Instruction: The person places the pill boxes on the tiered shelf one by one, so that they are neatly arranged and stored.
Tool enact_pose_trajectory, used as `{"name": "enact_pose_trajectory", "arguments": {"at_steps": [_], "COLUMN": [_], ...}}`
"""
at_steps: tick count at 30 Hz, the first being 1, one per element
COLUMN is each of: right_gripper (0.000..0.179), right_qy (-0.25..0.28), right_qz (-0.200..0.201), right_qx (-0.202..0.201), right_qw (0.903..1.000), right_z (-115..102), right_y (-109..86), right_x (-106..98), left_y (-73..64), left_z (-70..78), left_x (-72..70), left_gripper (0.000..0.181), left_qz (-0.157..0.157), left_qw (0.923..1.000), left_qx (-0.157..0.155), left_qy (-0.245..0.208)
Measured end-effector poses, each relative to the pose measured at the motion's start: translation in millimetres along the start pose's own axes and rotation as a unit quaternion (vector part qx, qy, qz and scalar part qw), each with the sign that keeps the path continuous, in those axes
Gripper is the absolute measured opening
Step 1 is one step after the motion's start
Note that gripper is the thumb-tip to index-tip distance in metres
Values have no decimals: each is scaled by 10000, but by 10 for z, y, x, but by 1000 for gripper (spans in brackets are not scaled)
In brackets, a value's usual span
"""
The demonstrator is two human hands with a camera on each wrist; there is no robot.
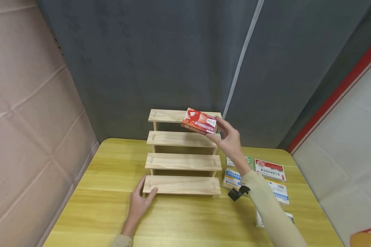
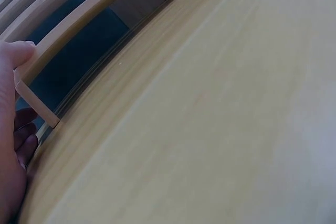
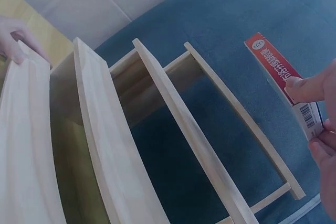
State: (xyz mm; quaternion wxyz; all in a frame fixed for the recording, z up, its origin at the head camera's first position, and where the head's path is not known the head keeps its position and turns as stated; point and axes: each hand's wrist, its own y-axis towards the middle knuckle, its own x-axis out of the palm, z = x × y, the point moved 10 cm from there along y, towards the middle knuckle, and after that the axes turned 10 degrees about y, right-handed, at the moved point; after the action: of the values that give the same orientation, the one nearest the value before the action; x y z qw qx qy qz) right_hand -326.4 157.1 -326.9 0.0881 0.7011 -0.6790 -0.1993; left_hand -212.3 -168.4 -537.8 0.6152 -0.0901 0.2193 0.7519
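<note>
A four-step wooden display rack [image 1: 182, 185] stands on the table against the dark curtain. My left hand [image 1: 139, 202] grips the left end of its lowest step, thumb on the front edge and the other fingers round the side by the leg [image 2: 39, 106]. Up by the top step, my right hand [image 1: 230, 140] pinches a red medicine box [image 1: 199, 120] by its right end. In the right wrist view, the box [image 3: 270, 64] is apart from the top step [image 3: 241, 116], with thumb and fingers on opposite faces at its barcode end.
Right of the rack lie several medicine boxes, among them a red-and-white one [image 1: 269, 170], a blue-and-white one [image 1: 232, 178] and a green-and-white one [image 1: 249, 162]. My right sleeve [image 1: 270, 206] partly covers others. Behind the rack hangs a dark curtain [image 1: 148, 68].
</note>
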Motion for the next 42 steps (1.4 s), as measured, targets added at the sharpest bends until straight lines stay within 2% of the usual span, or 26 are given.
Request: {"name": "enact_pose_trajectory", "arguments": {"at_steps": [6, 12, 15, 19, 24, 28, 31, 32, 38, 42], "right_gripper": [68, 70, 71, 71, 71, 72, 72, 73, 72, 70], "right_qy": [-138, -42, 37, 14, -176, -249, -106, -31, 122, -154], "right_qz": [-125, -202, -244, -339, -432, -534, -650, -700, -825, -895], "right_qx": [32, 27, 12, 21, 160, 187, 235, 275, 301, 212], "right_qw": [9998, 9998, 9997, 9994, 9988, 9981, 9976, 9972, 9961, 9956], "right_z": [-210, 23, 111, 146, 180, 197, 205, 214, 237, 233], "right_y": [69, 269, 357, 436, 509, 588, 639, 655, 762, 819], "right_x": [149, 235, 277, 366, 471, 562, 638, 661, 760, 801], "left_y": [-5, -10, -4, 13, 36, 33, 27, 21, -44, -53], "left_z": [-6, 15, 12, -117, -365, -409, -392, -364, 16, 80], "left_x": [14, 30, 37, 73, 136, 119, 114, 115, 42, 39], "left_gripper": [74, 73, 73, 76, 77, 77, 76, 76, 74, 74], "left_qz": [16, 102, 50, 31, 84, 135, 131, 117, 25, 30], "left_qw": [10000, 9996, 9997, 10000, 9999, 9998, 9998, 9998, 9999, 9999], "left_qx": [11, 87, 38, -42, -39, 63, 123, 58, -110, 5], "left_qy": [-61, 250, 228, 27, 107, 129, 110, 132, 89, 147]}}
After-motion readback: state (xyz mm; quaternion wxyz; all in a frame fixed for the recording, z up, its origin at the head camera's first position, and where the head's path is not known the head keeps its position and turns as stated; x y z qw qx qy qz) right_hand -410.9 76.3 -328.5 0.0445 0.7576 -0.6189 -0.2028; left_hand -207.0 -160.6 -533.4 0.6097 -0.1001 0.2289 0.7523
